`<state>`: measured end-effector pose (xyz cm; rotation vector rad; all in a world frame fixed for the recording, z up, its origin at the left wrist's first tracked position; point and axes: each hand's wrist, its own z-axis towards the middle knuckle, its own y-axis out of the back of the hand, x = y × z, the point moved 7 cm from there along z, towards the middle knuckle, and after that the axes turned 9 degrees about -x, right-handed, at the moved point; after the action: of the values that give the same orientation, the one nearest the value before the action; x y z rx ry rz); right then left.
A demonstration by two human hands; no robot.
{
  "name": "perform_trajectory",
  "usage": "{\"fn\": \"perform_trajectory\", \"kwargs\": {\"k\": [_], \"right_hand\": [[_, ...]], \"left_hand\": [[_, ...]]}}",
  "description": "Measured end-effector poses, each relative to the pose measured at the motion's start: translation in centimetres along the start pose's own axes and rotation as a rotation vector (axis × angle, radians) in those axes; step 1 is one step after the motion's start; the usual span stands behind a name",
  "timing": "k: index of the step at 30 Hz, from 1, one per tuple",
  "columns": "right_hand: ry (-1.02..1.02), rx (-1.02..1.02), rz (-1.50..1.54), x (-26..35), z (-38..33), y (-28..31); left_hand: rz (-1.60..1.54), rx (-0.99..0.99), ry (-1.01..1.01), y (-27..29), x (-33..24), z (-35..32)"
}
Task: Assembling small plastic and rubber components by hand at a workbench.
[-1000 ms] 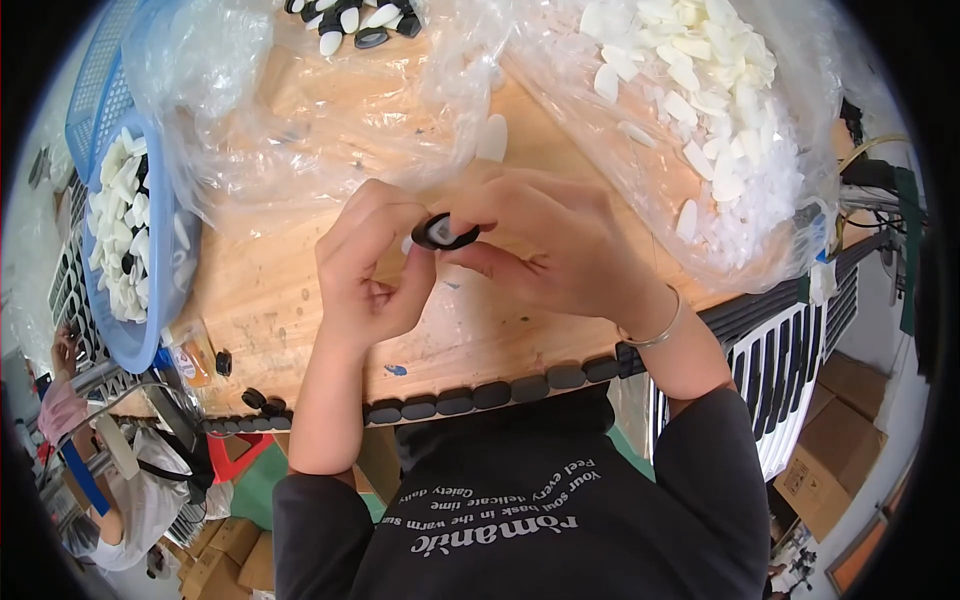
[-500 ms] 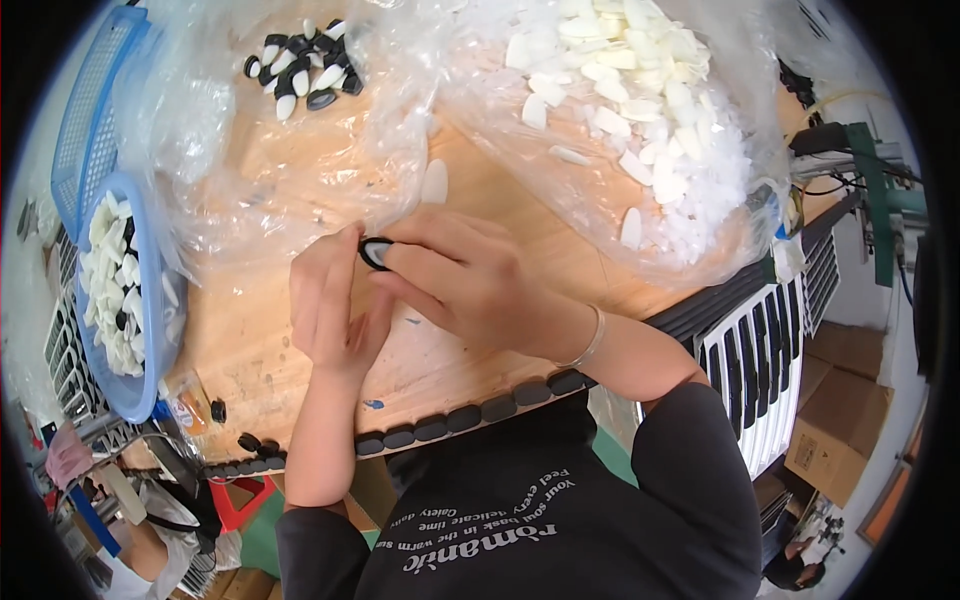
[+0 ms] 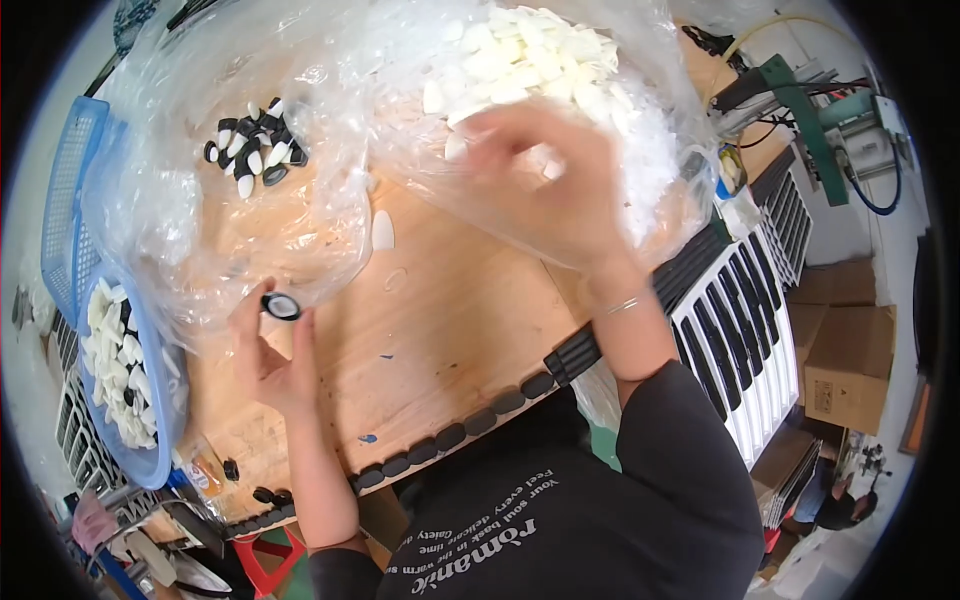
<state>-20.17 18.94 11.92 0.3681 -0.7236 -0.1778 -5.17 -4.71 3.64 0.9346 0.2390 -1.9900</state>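
- The left hand point(image 3: 272, 362) grips a black ring point(image 3: 283, 306) with a pale middle. The thumb is at its right end and a finger is at its left end.
- The ring sits up at the tips of the left hand, above the table point(image 3: 450, 330).
- The ring is an oval. Its long way runs from the finger to the thumb, sloping a little down to the right. Its flat pale face looks up.
- The right hand point(image 3: 545, 185) is blurry, with its fingers bent. I cannot tell if it holds anything.
- The right hand is over the near side of a big heap of white pieces point(image 3: 540, 50). A thin bracelet point(image 3: 622, 304) is around its wrist.
- One white piece point(image 3: 383, 230) lies alone between the two hands. Its long way points away from the person.
- Past the left hand, a bunch of small black and white bits point(image 3: 257, 140) lies on clear plastic point(image 3: 190, 240).
- To the left of the left hand is a blue tub point(image 3: 158, 462) with white and black pieces in it.
- Nearer the body than both hands, black pads point(image 3: 450, 437) line the table's edge.
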Motion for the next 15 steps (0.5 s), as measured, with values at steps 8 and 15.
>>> {"fn": "perform_trajectory", "kwargs": {"k": [8, 15], "right_hand": [[-0.145, 0.402, -0.520, -13.0, -3.3, 1.3], [-0.184, 0.369, -0.640, -13.9, -2.4, 0.3]], "left_hand": [[-0.207, 0.059, 0.203, -0.3, 0.5, 0.2], [-0.116, 0.038, 0.131, -0.1, 1.1, 1.0]]}}
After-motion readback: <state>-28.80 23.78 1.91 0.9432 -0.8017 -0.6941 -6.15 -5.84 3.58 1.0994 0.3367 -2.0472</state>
